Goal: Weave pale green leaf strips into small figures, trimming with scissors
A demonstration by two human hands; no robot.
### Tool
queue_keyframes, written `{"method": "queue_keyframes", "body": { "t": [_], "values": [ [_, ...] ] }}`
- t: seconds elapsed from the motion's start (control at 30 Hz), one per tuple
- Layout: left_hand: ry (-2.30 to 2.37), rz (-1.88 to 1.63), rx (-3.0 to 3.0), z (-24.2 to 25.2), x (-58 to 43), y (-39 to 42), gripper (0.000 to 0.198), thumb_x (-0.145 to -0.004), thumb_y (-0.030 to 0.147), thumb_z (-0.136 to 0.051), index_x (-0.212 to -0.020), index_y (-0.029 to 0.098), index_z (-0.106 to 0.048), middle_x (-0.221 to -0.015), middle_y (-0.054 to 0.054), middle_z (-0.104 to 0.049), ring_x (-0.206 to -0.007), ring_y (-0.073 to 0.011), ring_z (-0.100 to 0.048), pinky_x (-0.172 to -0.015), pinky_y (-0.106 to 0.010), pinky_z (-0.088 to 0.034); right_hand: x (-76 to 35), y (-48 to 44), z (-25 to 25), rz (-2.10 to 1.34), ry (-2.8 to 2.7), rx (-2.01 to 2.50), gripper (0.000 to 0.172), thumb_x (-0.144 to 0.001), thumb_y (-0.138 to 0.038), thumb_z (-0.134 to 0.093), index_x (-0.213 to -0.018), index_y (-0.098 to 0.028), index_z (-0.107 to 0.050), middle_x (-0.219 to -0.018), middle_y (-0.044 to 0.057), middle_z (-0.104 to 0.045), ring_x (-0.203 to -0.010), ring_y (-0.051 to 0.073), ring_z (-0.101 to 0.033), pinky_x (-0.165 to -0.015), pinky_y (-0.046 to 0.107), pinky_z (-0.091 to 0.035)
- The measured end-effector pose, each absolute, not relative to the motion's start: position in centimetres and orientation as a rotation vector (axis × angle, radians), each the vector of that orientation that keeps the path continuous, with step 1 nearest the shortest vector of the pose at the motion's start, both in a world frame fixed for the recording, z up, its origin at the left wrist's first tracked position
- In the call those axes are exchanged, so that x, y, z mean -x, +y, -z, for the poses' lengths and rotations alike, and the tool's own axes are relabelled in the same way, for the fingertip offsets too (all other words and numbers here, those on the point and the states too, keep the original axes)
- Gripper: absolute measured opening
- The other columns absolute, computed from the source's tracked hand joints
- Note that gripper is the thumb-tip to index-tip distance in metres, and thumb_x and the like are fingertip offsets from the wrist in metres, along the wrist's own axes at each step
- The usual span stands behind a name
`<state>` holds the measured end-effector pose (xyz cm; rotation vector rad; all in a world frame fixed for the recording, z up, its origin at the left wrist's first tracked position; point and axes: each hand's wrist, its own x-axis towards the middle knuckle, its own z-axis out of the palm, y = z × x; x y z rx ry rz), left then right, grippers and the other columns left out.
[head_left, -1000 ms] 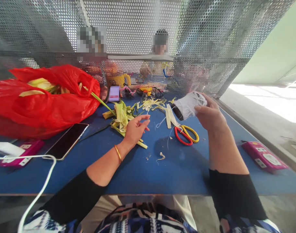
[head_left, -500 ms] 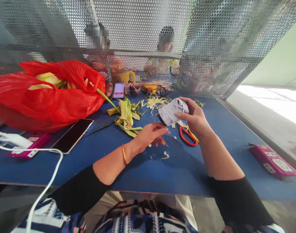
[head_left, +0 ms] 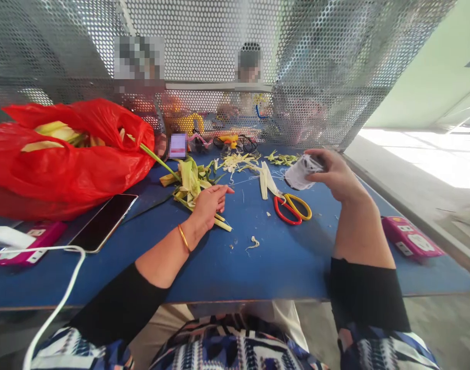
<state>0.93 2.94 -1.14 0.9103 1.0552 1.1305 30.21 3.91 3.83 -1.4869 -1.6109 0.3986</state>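
Observation:
My right hand (head_left: 337,174) grips a bundle of white thread (head_left: 302,173) wound on a dark core, held above the table's right part. Thin strands run leftward from the bundle toward my left hand (head_left: 211,204). Its thumb and index finger are pressed together on the thread's end, though the strand is very fine there. Just beneath and behind this hand lies a pile of pale green husks (head_left: 188,180). Between my hands rest scissors (head_left: 290,209) with one red and one yellow handle loop; pale husk strips (head_left: 263,182) cover their blades.
A red plastic bag (head_left: 73,169) of husks fills the left side, near a dark phone (head_left: 104,223) and a magenta power strip (head_left: 30,244). Another magenta strip (head_left: 412,236) lies right. Shredded husk pieces (head_left: 237,162) lie before the perforated metal screen (head_left: 219,46); people sit behind it.
My hands have moved apart, the right one carrying the thread bundle to the right and the left one shifting left. Thread now stretches between them, and the scissors are more fully visible.

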Motion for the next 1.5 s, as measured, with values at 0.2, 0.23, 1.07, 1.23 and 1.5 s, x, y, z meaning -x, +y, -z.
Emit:
{"method": "queue_keyframes", "body": {
  "t": [0.2,0.23,1.07,1.23,1.5],
  "values": [
    [1.039,-1.102,-0.997,2.1,-1.2,3.3,0.02,-0.079,0.029,-0.068,-0.066,0.014,-0.065,-0.042,0.011,-0.026,-0.035,-0.0028,-0.022,-0.039,-0.016,-0.024,-31.6,4.5,-2.8,-0.073,-1.901,1.787,0.054,-0.053,-0.007,-0.051,-0.103,-0.024,-0.064,-0.11,0.006,-0.067,-0.1,0.028,-0.063,-0.089,0.044,-0.05],
    [1.04,-1.09,-1.003,2.2,-1.3,3.3,0.02,-0.079,0.028,-0.068,-0.066,0.013,-0.065,-0.041,0.011,-0.026,-0.035,-0.0027,-0.022,-0.039,-0.016,-0.024,-31.5,4.6,-2.7,-0.011,-1.934,1.819,0.053,-0.054,-0.006,-0.051,-0.102,-0.024,-0.064,-0.113,0.007,-0.067,-0.104,0.029,-0.062,-0.091,0.044,-0.049],
    [1.117,-1.224,-0.863,0.8,-0.7,3.1,0.023,-0.088,0.018,-0.056,-0.066,0.014,-0.061,-0.044,0.01,-0.027,-0.036,-0.0033,-0.022,-0.039,-0.014,-0.025,-27.8,5.2,-1.6,0.234,-1.502,2.222,0.039,-0.081,-0.02,-0.048,-0.116,-0.014,-0.065,-0.118,0.022,-0.06,-0.111,0.038,-0.056,-0.089,0.053,-0.044],
    [1.13,-1.217,-0.88,0.7,-0.7,2.9,0.024,-0.086,0.021,-0.06,-0.063,0.015,-0.059,-0.045,0.01,-0.027,-0.036,-0.003,-0.023,-0.039,-0.014,-0.025,-28.7,5.0,-1.7,0.282,-1.491,2.17,0.037,-0.081,-0.025,-0.05,-0.112,-0.014,-0.068,-0.111,0.022,-0.065,-0.111,0.038,-0.056,-0.092,0.053,-0.041],
    [1.142,-1.186,-0.843,0.5,-1.1,2.5,0.024,-0.087,0.019,-0.058,-0.064,0.013,-0.06,-0.043,0.01,-0.026,-0.035,-0.0027,-0.022,-0.038,-0.014,-0.022,-22.6,8.0,-1.7,0.235,-1.813,2.327,0.051,-0.088,-0.053,-0.053,-0.1,-0.009,-0.075,-0.102,0.022,-0.072,-0.103,0.036,-0.064,-0.093,0.048,-0.04]
  ]
}}
